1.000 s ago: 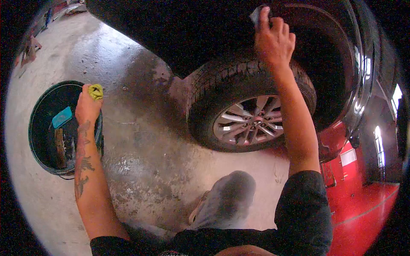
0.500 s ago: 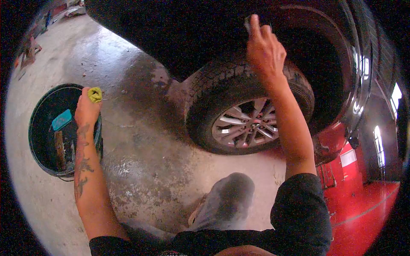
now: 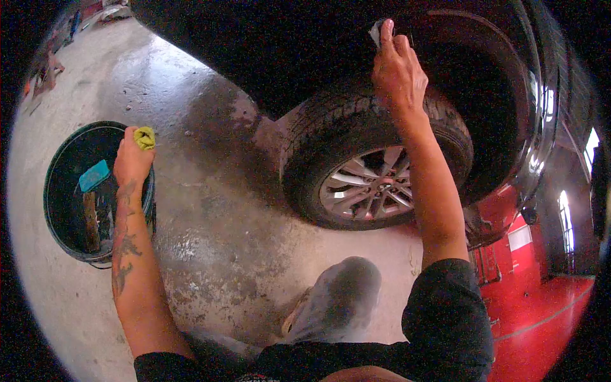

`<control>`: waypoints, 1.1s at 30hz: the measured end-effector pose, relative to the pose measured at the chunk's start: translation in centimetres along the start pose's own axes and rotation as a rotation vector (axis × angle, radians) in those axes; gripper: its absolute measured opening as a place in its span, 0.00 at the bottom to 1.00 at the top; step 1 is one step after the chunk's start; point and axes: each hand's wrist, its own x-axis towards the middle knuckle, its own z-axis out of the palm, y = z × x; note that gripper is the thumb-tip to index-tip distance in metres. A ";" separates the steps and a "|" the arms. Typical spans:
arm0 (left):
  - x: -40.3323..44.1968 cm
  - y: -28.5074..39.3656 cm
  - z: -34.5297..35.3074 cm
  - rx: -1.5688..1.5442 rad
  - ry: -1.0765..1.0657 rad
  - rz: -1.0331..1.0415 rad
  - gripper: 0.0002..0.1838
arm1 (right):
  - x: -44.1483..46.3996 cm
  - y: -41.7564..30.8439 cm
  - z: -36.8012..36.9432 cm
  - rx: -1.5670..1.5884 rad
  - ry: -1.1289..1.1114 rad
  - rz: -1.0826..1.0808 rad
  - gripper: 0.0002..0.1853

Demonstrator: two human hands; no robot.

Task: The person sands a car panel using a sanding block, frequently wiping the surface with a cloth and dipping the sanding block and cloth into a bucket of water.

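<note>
My left hand [image 3: 132,158] is closed around a bunched yellow cloth [image 3: 144,138], over the right rim of a black bucket [image 3: 56,149]. Inside the bucket are a teal block-like piece [image 3: 95,176], perhaps a sponge or brush head, and a worn wooden-looking strip [image 3: 92,221]. My right hand [image 3: 400,73] is raised in front of the dark vehicle body, above the tire [image 3: 299,162]. Its fingers grip a small greyish-white item [image 3: 375,35], mostly hidden, whose kind I cannot make out. My right forearm crosses the tire and part of the silver wheel rim [image 3: 347,194].
The stained concrete floor [image 3: 210,254] has wet, shiny patches between bucket and tire. My bent knee [image 3: 347,290] is below the wheel. A glossy dark vehicle panel [image 3: 541,108] curves down the right side, with a red surface [image 3: 541,305] below it. Clutter lies at the far upper left.
My right hand has shifted slightly right, and more of the pale item in its fingers shows. My left hand keeps the yellow cloth at the bucket rim. The whole view has shifted slightly.
</note>
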 end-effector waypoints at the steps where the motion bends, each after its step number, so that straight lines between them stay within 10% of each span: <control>1: 0.1 -0.1 0.1 -0.002 0.002 0.000 0.31 | 0.0 -0.1 -0.1 0.030 -0.004 -0.039 0.25; 33: 0.7 -1.0 0.8 -0.012 -0.013 0.005 0.31 | 0.8 2.2 -1.9 -0.024 0.010 -0.054 0.28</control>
